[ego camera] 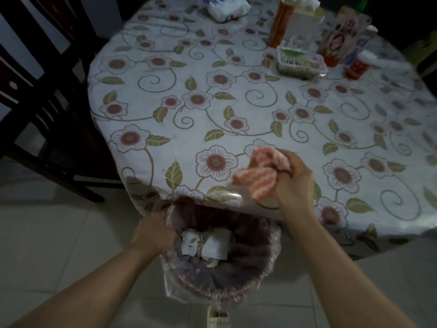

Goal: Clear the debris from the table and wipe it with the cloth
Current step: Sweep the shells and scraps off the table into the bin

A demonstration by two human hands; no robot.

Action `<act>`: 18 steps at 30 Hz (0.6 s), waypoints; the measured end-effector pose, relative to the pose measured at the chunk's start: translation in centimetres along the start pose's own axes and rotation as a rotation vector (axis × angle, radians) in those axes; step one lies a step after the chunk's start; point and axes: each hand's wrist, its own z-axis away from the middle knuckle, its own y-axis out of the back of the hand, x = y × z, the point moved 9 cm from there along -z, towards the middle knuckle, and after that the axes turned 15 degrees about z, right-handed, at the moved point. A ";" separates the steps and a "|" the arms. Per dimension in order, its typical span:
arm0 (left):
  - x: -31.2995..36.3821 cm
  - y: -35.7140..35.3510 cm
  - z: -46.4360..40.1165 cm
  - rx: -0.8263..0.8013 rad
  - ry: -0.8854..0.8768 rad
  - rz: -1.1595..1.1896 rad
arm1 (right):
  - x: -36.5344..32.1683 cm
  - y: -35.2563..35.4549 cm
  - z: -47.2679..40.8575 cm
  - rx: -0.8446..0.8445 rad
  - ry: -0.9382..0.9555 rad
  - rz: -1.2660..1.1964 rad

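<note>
My right hand point(292, 179) grips a bunched pink-and-white striped cloth point(259, 176) on the near edge of the table point(212, 102), which wears a floral plastic cover. My left hand point(153, 234) holds the rim of a waste bin point(260, 268) lined with a clear bag, pressed up just below the table edge. Crumpled white paper and scraps point(208, 242) lie inside the bin. The cloth looks blurred.
At the far right of the table stand a tall orange can point(280, 22), a tissue box point(303, 24), a clear lidded tub point(301, 61), cartons point(340, 36) and a small red jar point(357, 67). A white packet point(227, 7) lies at the back. A dark wooden chair point(35, 95) is at left.
</note>
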 end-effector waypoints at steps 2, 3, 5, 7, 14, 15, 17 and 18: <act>-0.3 0.4 -0.3 0.005 0.015 0.001 | 0.7 -1.5 -2.5 -0.063 0.022 0.120; -0.5 0.5 -0.5 0.004 0.022 0.000 | 0.8 -2.6 -3.0 -0.100 0.050 0.165; -1.0 0.9 -0.9 0.008 0.040 0.011 | 0.2 -4.8 -2.6 -0.138 0.138 0.205; -1.6 1.3 -1.3 0.031 0.065 0.037 | -1.3 -6.3 -0.4 -0.171 0.212 0.227; -3.4 2.2 -0.3 0.026 0.131 0.133 | -7.3 -11.7 12.6 -0.438 0.587 0.107; -3.8 2.2 -0.1 0.011 0.128 0.138 | -7.5 -11.5 13.1 -0.379 0.574 0.121; -4.6 2.3 0.4 -0.005 0.127 0.142 | -7.3 -10.4 13.6 -0.261 0.449 0.162; -5.1 2.5 0.8 -0.003 0.124 0.137 | -7.1 -10.2 14.1 -0.226 0.405 0.188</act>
